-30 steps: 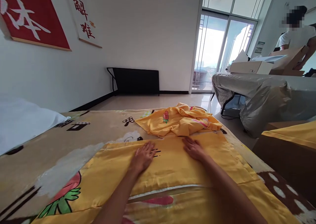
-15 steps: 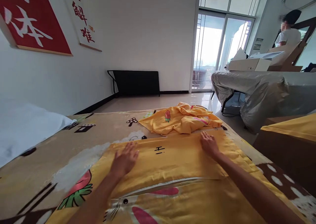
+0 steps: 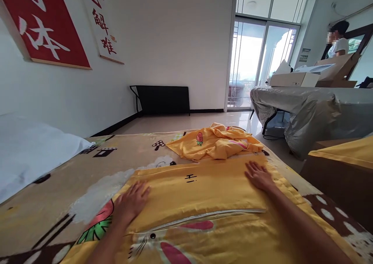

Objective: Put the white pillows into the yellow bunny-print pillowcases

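Note:
A yellow printed cloth [image 3: 204, 186], perhaps a pillowcase or cover, lies spread in front of me with its upper part folded over. A pale strip [image 3: 210, 213] runs along the fold's near edge, above a printed rabbit. My left hand [image 3: 132, 202] rests flat on the left side of the folded part, fingers spread. On the right side my right hand [image 3: 259, 175] lies flat, its fingers stretched out. Beyond the fold, a crumpled yellow cloth [image 3: 215, 141] with a strawberry print touches or nearly touches its far edge.
Beneath is a beige patterned blanket [image 3: 128, 151]. A white pillow-like thing [image 3: 37, 151] lies at left. At right stand a brown box [image 3: 329, 174] with yellow cloth on it and a plastic-covered table [image 3: 309, 105] bearing boxes. A person [image 3: 339, 40] is behind them.
Both my hands have slid outward over the folded cloth, the left one to the left and nearer, the right one to the right. The view has shifted slightly.

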A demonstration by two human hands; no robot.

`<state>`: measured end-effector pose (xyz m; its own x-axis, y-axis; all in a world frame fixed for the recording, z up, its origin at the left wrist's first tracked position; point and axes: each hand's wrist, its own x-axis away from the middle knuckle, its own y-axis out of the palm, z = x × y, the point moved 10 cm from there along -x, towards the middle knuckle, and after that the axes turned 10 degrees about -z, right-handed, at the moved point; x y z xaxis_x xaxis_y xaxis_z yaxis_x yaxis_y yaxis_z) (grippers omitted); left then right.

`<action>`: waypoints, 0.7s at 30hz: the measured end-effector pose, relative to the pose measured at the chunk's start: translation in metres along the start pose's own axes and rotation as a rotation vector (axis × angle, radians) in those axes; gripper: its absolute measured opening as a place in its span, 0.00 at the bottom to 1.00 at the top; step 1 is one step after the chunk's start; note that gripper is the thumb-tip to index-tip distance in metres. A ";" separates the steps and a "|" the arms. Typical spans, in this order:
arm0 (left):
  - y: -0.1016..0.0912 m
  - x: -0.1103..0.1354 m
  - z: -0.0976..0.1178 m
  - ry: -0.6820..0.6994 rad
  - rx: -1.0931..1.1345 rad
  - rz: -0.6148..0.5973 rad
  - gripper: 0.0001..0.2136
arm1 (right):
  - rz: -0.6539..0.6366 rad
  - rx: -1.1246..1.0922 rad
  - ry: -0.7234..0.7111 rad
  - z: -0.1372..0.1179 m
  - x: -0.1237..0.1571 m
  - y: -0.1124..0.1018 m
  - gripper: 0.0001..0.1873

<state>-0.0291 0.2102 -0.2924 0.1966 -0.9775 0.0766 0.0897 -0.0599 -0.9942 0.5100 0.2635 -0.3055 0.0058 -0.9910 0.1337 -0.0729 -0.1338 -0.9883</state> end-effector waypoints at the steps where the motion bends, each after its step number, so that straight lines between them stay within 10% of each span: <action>1: -0.005 0.002 -0.030 -0.050 -0.038 0.033 0.26 | 0.007 0.028 0.055 0.029 0.003 -0.003 0.32; 4: -0.020 0.015 -0.072 -0.106 -0.134 0.139 0.27 | 0.035 0.097 0.249 0.081 0.016 -0.010 0.31; 6: -0.036 0.029 -0.050 -0.066 -0.181 0.229 0.27 | 0.109 0.151 0.298 0.069 0.028 -0.021 0.30; 12: -0.022 0.069 0.155 0.368 -0.060 0.012 0.26 | 0.087 -0.058 -0.252 -0.146 0.059 -0.010 0.29; 15: 0.002 0.079 0.211 0.457 -0.043 -0.047 0.25 | -0.017 -0.208 -0.424 -0.223 0.073 0.011 0.29; 18: 0.017 0.078 0.208 0.459 -0.018 -0.032 0.24 | -0.022 -0.237 -0.469 -0.233 0.076 0.018 0.29; 21: 0.019 0.069 0.169 0.424 0.008 -0.013 0.25 | -0.061 -0.215 -0.401 -0.185 0.068 0.019 0.32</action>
<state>0.1509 0.1757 -0.2937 -0.2235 -0.9735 0.0491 0.0974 -0.0724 -0.9926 0.3248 0.1939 -0.3016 0.3993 -0.9101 0.1102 -0.2652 -0.2298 -0.9364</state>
